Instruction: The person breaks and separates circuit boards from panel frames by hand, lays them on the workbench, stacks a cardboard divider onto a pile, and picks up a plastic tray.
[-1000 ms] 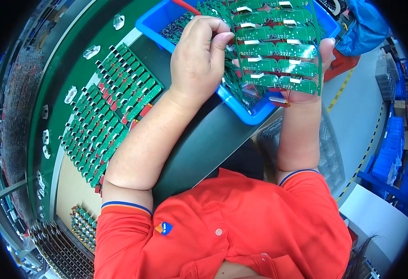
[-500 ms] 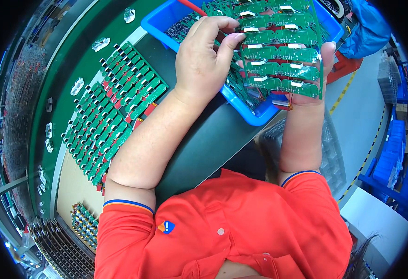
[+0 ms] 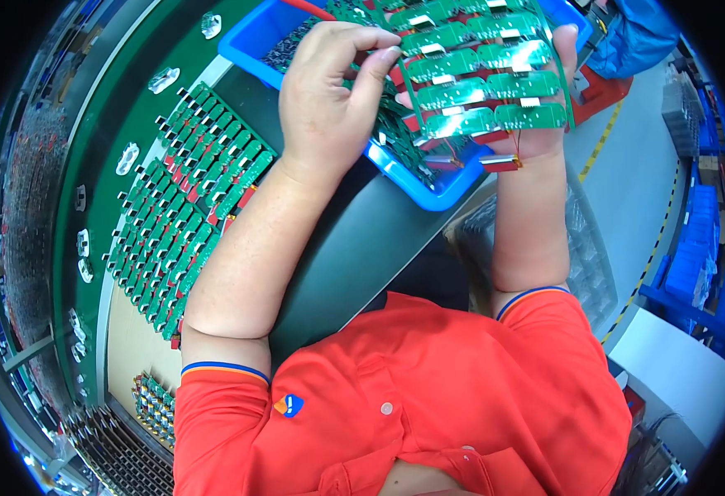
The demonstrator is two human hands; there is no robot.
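A green circuit board panel [image 3: 524, 84], made of several small boards with white connectors, is held up over a blue plastic bin [image 3: 433, 199]. My right hand [image 3: 543, 145] supports it from below, palm up, with the thumb along its right edge; most of those fingers are hidden. At its left edge my left hand [image 3: 327, 103] is closed, thumb and forefinger pinching the panel's edge strip. Two small silver-and-red parts [image 3: 501, 164] hang on thin wires from the near edge. Loose green board pieces lie in the bin.
Left of the bin, more populated circuit board panels [image 3: 213, 157] lie on the bench. Beyond them is a green conveyor belt [image 3: 114, 107] with several small clear-and-white parts. A red container [image 3: 602, 97] and a blue bag [image 3: 639, 37] are at the far right. Bubble wrap [image 3: 581, 256] lies by my right arm.
Both hands and the panel have shifted slightly left and farther away, and the panel is tilted differently. The hanging silver-and-red parts show more clearly at its near edge.
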